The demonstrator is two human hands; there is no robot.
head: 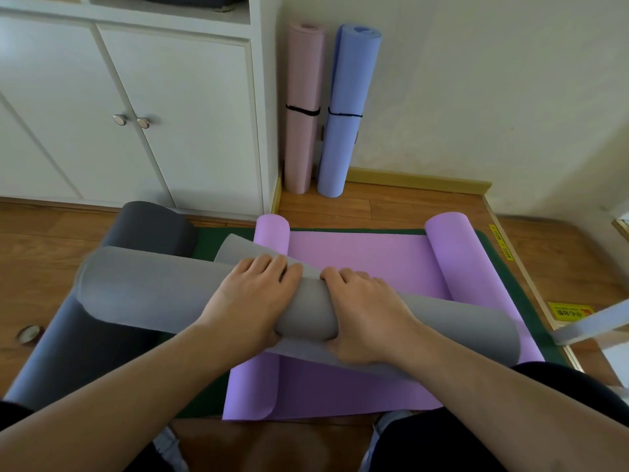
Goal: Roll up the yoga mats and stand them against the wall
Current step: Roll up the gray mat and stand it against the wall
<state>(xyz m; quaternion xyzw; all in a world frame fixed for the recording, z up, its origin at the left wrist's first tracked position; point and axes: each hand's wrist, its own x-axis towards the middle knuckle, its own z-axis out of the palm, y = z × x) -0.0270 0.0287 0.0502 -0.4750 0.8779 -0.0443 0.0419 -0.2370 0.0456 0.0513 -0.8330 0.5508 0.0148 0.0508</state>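
Grey foam is bunched into a thick roll [299,311] across the purple mat [357,264], and both the left hand [252,298] and right hand [367,315] clamp around its middle, apparently keeping it tight until it joins the pink [303,107] and blue rolls [347,110] at the wall [476,80].

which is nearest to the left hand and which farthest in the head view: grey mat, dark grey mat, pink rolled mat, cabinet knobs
From the left hand:
1. grey mat, gripped under it.
2. dark grey mat, on the floor to the left.
3. cabinet knobs, beyond on the doors.
4. pink rolled mat, upright in the far corner.
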